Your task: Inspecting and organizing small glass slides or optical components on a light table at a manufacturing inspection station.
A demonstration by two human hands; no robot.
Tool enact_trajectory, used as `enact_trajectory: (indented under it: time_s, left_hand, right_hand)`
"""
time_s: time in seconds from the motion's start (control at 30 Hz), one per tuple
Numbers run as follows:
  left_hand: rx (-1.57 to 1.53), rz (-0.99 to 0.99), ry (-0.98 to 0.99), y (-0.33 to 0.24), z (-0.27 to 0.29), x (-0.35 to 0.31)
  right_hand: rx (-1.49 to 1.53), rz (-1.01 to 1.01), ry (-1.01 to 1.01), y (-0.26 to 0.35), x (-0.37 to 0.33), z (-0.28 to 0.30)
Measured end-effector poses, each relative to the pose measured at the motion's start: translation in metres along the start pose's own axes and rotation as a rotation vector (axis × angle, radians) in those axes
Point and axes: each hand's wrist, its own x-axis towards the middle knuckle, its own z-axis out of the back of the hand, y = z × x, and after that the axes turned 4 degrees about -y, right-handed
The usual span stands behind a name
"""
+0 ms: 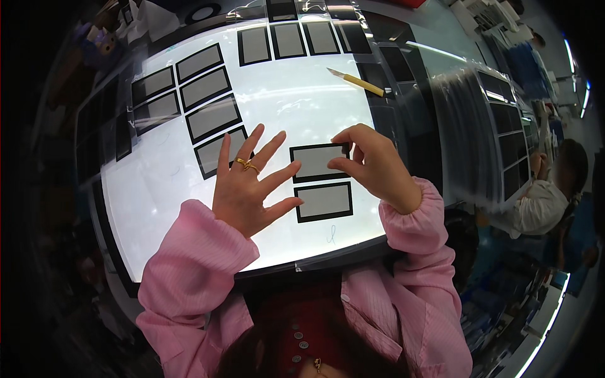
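Two thin grey rectangular panels with black borders lie one above the other on a glowing white light table [283, 242]. At the upper panel's [313, 162] right end, my right hand [373, 165] is curled, its index finger at the top edge and its thumb by the grey face. My left hand [247, 186] has its fingers spread, the index fingertip near the upper panel's left edge and the thumb beside the lower panel [323, 202]. It wears a gold ring and partly covers another black-framed panel [211, 155].
A yellow-handled craft knife [359, 83] lies at the table's far right. Several similar panels [213, 121] line the far and left sides. Clear film with dark rectangles [507, 129] is stacked on the right. Another person [548, 198] sits beyond it.
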Motion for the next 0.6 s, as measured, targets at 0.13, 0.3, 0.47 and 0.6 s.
enact_trajectory:
  time_s: [0.13,0.3,0.47,0.6]
  left_hand:
    - [-0.009,-0.01,0.006,-0.0007,0.0002,0.0007]
    - [-0.003,-0.014,0.001,-0.0001,0.0005,-0.0001]
    - [-0.014,-0.021,-0.013,0.0011,-0.0003,-0.0006]
    - [-0.015,-0.016,-0.008,0.0006,0.0008,-0.0008]
  right_hand:
    - [-0.147,0.061,-0.056,-0.0012,-0.0027,-0.0015]
    - [-0.217,0.107,-0.056,-0.0039,0.0,-0.0016]
    - [-0.202,0.119,-0.053,-0.0074,0.0012,-0.0023]
    - [-0.199,0.119,-0.051,-0.0084,0.0024,-0.0017]
